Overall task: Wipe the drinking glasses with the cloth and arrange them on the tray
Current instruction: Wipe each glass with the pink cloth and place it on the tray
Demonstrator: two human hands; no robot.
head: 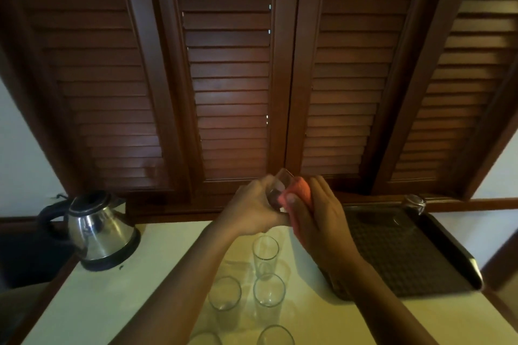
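Glass [280,185] under wiping is held tilted at frame centre, above the table [112,288], gripped by the left hand [252,210]. Right hand [316,218] grips an orange cloth [301,190] pressed against that glass. Five further glasses [265,253] stand upright at lower centre. Dark tray [406,255] lies at right, one glass [414,203] at its far edge. Steel kettle [98,230] stands at left.

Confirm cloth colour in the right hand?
The cloth is orange-pink, gripped by the right hand against the glass; head view shows it.
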